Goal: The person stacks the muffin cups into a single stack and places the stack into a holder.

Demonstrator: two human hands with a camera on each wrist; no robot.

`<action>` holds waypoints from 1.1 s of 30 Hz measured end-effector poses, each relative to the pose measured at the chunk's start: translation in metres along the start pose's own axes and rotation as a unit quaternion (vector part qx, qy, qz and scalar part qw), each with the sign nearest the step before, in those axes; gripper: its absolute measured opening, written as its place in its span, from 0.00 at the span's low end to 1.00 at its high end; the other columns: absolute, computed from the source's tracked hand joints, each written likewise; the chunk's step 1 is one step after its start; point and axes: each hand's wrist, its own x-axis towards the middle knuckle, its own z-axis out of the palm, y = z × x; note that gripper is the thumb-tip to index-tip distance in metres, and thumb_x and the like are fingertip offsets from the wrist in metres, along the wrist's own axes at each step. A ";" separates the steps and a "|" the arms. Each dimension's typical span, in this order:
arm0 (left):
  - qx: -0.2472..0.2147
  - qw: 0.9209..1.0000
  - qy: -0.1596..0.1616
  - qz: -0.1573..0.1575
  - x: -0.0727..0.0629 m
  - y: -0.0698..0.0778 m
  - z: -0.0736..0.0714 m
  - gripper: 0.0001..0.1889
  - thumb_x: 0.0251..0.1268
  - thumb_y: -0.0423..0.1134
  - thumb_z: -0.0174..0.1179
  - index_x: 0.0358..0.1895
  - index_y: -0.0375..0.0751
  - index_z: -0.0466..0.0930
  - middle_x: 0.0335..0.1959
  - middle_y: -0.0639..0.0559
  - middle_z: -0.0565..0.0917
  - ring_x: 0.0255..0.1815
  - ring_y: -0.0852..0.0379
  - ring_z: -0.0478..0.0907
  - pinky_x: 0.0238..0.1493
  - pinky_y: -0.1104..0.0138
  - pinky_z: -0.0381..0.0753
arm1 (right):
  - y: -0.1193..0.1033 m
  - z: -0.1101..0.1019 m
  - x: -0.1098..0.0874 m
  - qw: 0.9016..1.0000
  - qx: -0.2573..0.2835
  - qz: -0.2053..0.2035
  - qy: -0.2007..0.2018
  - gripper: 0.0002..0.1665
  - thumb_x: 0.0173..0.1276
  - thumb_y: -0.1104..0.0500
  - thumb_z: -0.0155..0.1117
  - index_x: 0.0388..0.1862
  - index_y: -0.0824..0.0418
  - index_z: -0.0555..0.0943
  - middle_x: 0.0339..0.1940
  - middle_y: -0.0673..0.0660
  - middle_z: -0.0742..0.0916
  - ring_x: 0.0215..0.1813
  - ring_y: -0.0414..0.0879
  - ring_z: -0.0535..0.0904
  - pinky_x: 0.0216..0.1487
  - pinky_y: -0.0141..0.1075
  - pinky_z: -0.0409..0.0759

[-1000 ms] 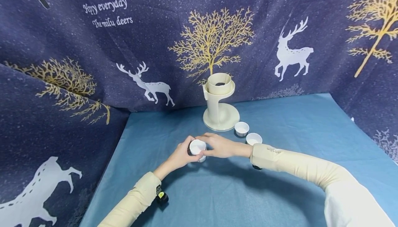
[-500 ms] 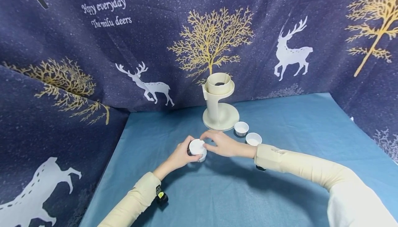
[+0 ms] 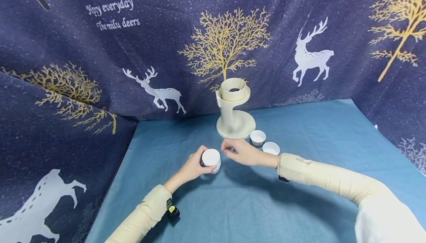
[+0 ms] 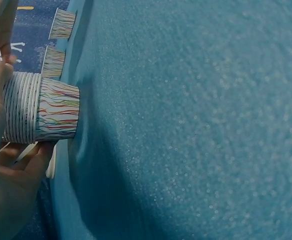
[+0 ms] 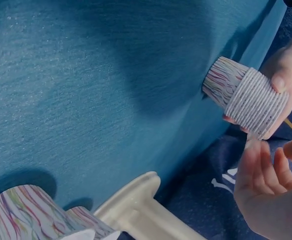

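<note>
A nested stack of paper baking cups (image 3: pixel 212 158) stands on the blue cloth, white inside, with colourful wavy lines on the outer wall (image 4: pixel 58 110). My left hand (image 3: pixel 193 165) grips it, thumb on the near side and fingers round the far side. To the right of the stack is my right hand (image 3: pixel 244 151), its fingers loosely bent and nothing seen between them. In the right wrist view its fingertips (image 5: pixel 256 142) lie close to the stack's rims, and I cannot tell there whether they touch. Two separate baking cups, one farther back (image 3: pixel 257 137) and one nearer (image 3: pixel 271 148), stand beyond my right hand.
A cream stand (image 3: pixel 236 124) with a round base and a ring-shaped holder (image 3: pixel 234 90) on top rises behind the cups. A dark blue curtain (image 3: pixel 159 50) with deer and trees hangs behind the blue tablecloth (image 3: pixel 249 209).
My right hand was on the stack's rim a second ago; it has lifted off and drawn away to the right. My left hand keeps its grip, and the stack stays in place.
</note>
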 end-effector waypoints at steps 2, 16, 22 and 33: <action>0.002 1.000 0.002 0.000 0.000 0.000 0.000 0.23 0.55 0.42 0.71 0.49 0.44 0.68 0.47 0.47 0.82 0.47 0.54 0.81 0.48 0.63 0.79 | 0.002 -0.002 -0.001 1.000 0.004 -0.001 -0.001 0.05 0.70 0.66 0.54 0.40 0.60 0.78 0.37 0.57 0.86 0.36 0.39 0.79 0.34 0.31 0.77; 0.012 1.000 0.009 0.000 0.001 -0.001 0.002 0.24 0.54 0.42 0.71 0.50 0.44 0.68 0.47 0.47 0.83 0.47 0.54 0.81 0.47 0.64 0.78 | 0.012 -0.016 -0.006 1.000 0.020 0.018 -0.002 0.07 0.68 0.68 0.55 0.39 0.57 0.78 0.33 0.50 0.87 0.35 0.37 0.80 0.30 0.28 0.75; 0.015 1.000 0.010 -0.009 0.001 0.000 0.002 0.24 0.53 0.41 0.71 0.50 0.44 0.69 0.48 0.47 0.83 0.48 0.53 0.80 0.49 0.63 0.78 | 0.013 -0.027 -0.010 0.999 0.006 0.039 -0.002 0.07 0.67 0.66 0.58 0.41 0.56 0.80 0.36 0.51 0.87 0.39 0.39 0.81 0.35 0.31 0.78; 0.010 1.000 0.008 -0.019 -0.001 0.000 0.002 0.24 0.54 0.43 0.71 0.50 0.45 0.69 0.48 0.47 0.82 0.49 0.52 0.80 0.50 0.58 0.78 | 0.027 -0.042 -0.020 0.996 -0.049 0.066 0.018 0.15 0.61 0.60 0.70 0.47 0.59 0.81 0.43 0.55 0.88 0.48 0.51 0.83 0.52 0.49 0.79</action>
